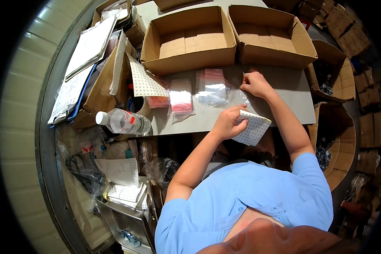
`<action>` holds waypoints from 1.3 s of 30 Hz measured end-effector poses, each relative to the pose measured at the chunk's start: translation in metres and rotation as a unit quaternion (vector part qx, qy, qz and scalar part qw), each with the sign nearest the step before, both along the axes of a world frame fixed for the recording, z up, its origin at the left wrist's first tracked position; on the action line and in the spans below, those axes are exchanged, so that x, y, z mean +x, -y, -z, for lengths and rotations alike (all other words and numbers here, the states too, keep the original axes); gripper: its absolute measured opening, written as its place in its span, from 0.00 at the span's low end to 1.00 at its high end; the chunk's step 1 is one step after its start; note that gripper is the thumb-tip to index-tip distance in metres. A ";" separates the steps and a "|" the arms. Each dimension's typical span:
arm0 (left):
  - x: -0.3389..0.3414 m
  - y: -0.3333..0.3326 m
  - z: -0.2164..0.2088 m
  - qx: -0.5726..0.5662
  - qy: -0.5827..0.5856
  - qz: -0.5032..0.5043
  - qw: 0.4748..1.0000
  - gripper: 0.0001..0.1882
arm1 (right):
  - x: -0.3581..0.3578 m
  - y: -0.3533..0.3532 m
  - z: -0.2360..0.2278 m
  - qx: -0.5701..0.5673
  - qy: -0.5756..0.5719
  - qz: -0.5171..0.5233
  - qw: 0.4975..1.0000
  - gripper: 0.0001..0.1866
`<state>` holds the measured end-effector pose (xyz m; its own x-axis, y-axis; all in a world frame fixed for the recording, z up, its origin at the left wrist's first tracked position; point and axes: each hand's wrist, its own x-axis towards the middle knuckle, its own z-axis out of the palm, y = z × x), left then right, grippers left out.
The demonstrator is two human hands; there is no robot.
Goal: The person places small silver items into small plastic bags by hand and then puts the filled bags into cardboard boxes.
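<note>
My left hand is closed on a white sticker sheet printed with rows of small marks, which hangs over the table's front edge. Farther up the table, my right hand has its fingertips drawn together in a pinch; what is between them, if anything, is too small to make out. A clear plastic bag lies just below those fingertips. Left of it are a stack of clear bags with red strips and another bag with a red band.
Two open cardboard boxes line the table's back. A plastic bottle stands at the front left corner, near another sticker sheet. Cardboard boxes holding dark items flank the right side. At lower left is a metal tray.
</note>
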<state>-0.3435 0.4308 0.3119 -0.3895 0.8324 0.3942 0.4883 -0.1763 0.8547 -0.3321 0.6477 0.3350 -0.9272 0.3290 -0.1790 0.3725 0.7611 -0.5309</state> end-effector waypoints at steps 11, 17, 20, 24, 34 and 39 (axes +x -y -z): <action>-0.003 0.000 -0.010 -0.039 -0.074 0.016 0.996 0.08 | 0.046 0.002 -0.036 0.089 0.001 -0.193 0.977 0.38; -0.009 0.025 -0.017 -0.020 0.078 -0.060 0.995 0.09 | 0.033 0.002 -0.031 0.023 -0.033 -0.166 0.985 0.25; -0.017 0.032 -0.013 -0.043 0.099 -0.117 0.987 0.08 | 0.030 -0.001 -0.018 0.000 -0.088 -0.157 0.984 0.14; -0.016 0.033 -0.012 -0.004 0.086 -0.142 0.986 0.08 | 0.022 0.001 -0.023 -0.083 -0.043 -0.099 0.991 0.14; -0.014 0.029 -0.014 -0.029 0.075 -0.149 0.986 0.09 | 0.012 -0.013 -0.017 0.074 -0.069 -0.172 0.980 0.12; -0.018 0.032 -0.004 0.032 0.046 -0.184 0.981 0.10 | -0.004 -0.030 -0.091 -0.068 -0.198 -0.051 0.976 0.11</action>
<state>-0.3614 0.3992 0.3158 -0.6957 0.6029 0.3907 0.4506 -0.0573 0.8909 -0.3362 0.6775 0.4265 -0.9590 0.2304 0.1651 0.0434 0.6951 -0.7176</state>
